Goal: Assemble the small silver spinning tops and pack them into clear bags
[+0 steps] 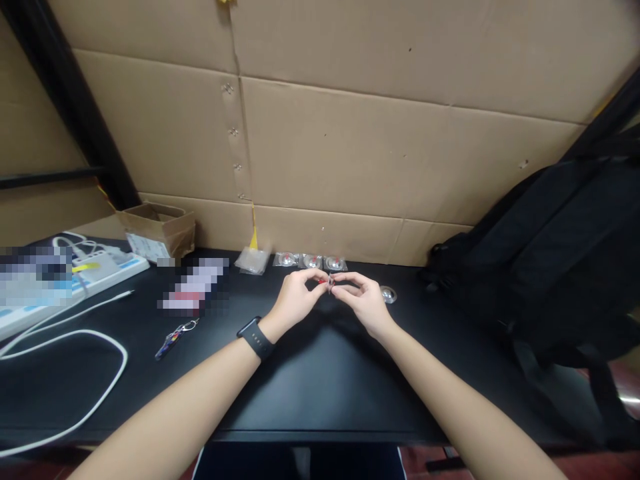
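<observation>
We see the left hand (297, 293) and the right hand (367, 303) close together above the table (350, 393), each pinching with the fingertips one small part (331, 283). This small part is between the two hands, and the fingers cover most of it; we can make out a little red and something shiny, but not its exact shape. The left wrist wears a dark watch (256, 338), whose face is turned away from us. Just beyond the right hand lies a round metal piece (389, 295), partly hidden by this hand. Behind the hands, three clear packets (313, 261) stand in a row, with red marks; next to them is a blurred stack of clear bags (252, 261). Further left, a flat object (195, 287) is covered by squares, so we cannot read it. Near it lies a key ring (176, 337). The white cable (125, 360) and the power strip (113, 277) are cut by the left edge, and the black backpack (545, 253) by the right one.
</observation>
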Tool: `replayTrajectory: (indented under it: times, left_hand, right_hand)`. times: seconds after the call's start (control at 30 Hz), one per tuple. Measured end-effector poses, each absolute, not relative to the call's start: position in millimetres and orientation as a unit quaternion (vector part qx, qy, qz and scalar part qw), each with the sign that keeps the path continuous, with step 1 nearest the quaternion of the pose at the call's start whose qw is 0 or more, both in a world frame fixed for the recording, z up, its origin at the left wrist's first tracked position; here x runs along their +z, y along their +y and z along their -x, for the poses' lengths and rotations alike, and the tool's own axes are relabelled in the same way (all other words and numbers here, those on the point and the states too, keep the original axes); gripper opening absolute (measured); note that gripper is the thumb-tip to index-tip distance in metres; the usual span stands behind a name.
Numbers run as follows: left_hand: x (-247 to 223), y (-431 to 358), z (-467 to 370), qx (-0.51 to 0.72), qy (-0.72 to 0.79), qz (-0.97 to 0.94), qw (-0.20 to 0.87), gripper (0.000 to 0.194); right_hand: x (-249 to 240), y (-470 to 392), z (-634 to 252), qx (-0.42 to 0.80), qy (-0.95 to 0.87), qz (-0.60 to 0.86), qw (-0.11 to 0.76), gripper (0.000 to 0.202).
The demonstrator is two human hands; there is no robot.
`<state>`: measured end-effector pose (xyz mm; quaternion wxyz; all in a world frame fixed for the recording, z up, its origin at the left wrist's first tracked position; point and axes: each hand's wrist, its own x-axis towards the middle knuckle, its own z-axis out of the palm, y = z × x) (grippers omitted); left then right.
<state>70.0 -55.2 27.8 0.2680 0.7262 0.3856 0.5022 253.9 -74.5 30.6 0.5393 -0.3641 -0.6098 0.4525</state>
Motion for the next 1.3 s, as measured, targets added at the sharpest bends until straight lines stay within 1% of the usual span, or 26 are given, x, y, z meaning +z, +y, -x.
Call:
replayTrajectory:
  times: [0.3,0.4,0.53,0.7,0.9,1.0,1.1,1.17,1.3]
  left_hand:
    - [28,-59,-73,0.514,0.398,-0.722,0.236,0.010]
    - [27,-56,-72,0.520,0.382,-0.713,0.275,0.008]
    - [22,-48,-71,0.513,0.351,-0.694,0.363,0.015]
    - [18,-45,-71,0.512,0.364,-0.687,0.365,0.016]
    - [19,-49,-71,0.491,0.383,-0.704,0.342,0.016]
    - [17,-47,-72,0.506,0.386,-0.697,0.331,0.016]
    - [17,-46,-74,0.532,0.384,-0.680,0.326,0.018]
    - [19,-48,-75,0.514,0.377,-0.692,0.339,0.015]
    - [23,-54,-75,0.448,0.378,-0.744,0.321,0.022]
  right_hand:
    - [28,-75,-253,0.458,-0.596,0.385,0.536,0.036]
    - [28,-75,-253,0.491,-0.585,0.374,0.527,0.035]
    - [29,-74,-256,0.548,-0.561,0.372,0.497,0.039]
    - [27,-70,-259,0.535,-0.546,0.410,0.498,0.040]
    - [25,-68,-262,0.438,-0.633,0.415,0.485,0.034]
    - [28,-69,-264,0.317,-0.704,0.419,0.479,0.022]
    - [33,-70,-265,0.197,-0.745,0.426,0.473,0.015]
    - [35,-71,-266,0.167,-0.759,0.423,0.466,0.013]
    - [39,-72,-268,0.151,-0.783,0.409,0.444,0.012]
